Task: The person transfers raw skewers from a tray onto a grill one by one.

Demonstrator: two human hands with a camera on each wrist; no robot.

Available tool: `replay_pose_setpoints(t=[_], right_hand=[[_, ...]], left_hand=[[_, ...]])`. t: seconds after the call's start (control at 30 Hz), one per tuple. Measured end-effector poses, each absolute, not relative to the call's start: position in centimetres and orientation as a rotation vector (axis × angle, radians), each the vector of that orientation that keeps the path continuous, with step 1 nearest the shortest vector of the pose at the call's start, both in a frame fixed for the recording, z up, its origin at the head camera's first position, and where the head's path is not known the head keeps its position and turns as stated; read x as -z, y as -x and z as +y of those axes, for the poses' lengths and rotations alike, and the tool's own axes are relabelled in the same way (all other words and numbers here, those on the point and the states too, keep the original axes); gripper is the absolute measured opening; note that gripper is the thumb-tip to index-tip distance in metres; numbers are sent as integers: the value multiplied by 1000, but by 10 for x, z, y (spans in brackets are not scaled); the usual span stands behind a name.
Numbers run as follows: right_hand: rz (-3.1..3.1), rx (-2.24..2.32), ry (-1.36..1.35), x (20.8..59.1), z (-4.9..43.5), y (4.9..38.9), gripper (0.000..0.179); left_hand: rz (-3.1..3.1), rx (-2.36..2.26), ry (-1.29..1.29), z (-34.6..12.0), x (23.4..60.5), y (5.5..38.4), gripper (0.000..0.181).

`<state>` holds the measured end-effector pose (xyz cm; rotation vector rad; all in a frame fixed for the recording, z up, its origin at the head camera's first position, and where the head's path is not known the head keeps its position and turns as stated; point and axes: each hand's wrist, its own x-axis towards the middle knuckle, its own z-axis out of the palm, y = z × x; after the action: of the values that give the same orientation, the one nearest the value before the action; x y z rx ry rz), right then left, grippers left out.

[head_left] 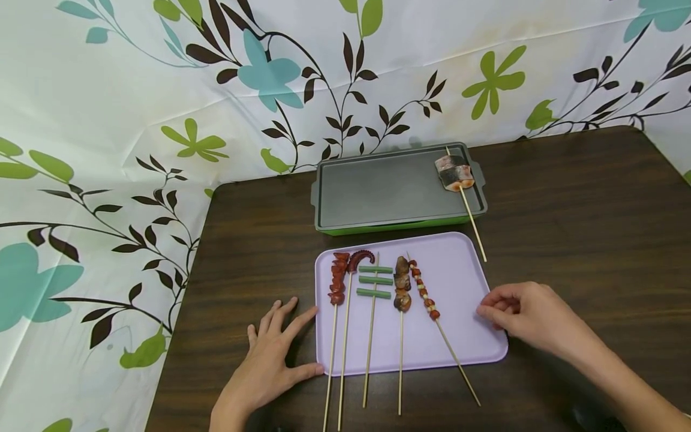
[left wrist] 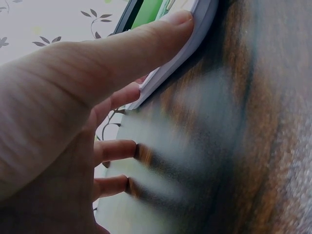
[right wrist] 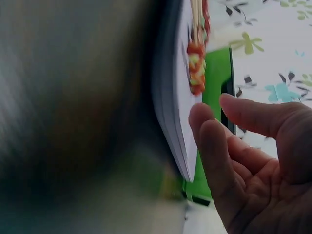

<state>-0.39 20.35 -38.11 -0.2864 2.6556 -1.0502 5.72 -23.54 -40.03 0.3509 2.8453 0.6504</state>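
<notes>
A lilac tray (head_left: 456,270) lies on the table with several skewers on it, their sticks passing over its front edge. From left they carry red pieces (head_left: 338,279), an octopus tentacle (head_left: 360,258), green stalks (head_left: 375,281), browned chunks (head_left: 402,283) and small red and pale pieces (head_left: 423,289). Spread wide, my left hand (head_left: 264,357) touches the tray's left edge with thumb and index finger. My right hand (head_left: 531,315) is at the right edge, fingers loosely bent. In the right wrist view, thumb and fingertips (right wrist: 213,134) stand apart with nothing between them.
Behind the tray stands a green-sided grill with a grey plate (head_left: 378,186). A fish skewer (head_left: 454,173) lies on its right end, its stick reaching forward past the tray's back right corner. A leaf-patterned cloth (head_left: 345,78) hangs behind the dark wooden table (head_left: 583,210).
</notes>
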Motion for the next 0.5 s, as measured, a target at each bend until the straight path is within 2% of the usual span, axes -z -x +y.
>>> replay_pose_setpoints(t=[0.27,0.5], right_hand=[[2574,1076,450,393,181,-16,11],[2508,1097,484,396,171,-20,13]], left_hand=[[2843,-653,-343,-236,400,-57,88],[2841,-652,-337,-236,401,-58,89]])
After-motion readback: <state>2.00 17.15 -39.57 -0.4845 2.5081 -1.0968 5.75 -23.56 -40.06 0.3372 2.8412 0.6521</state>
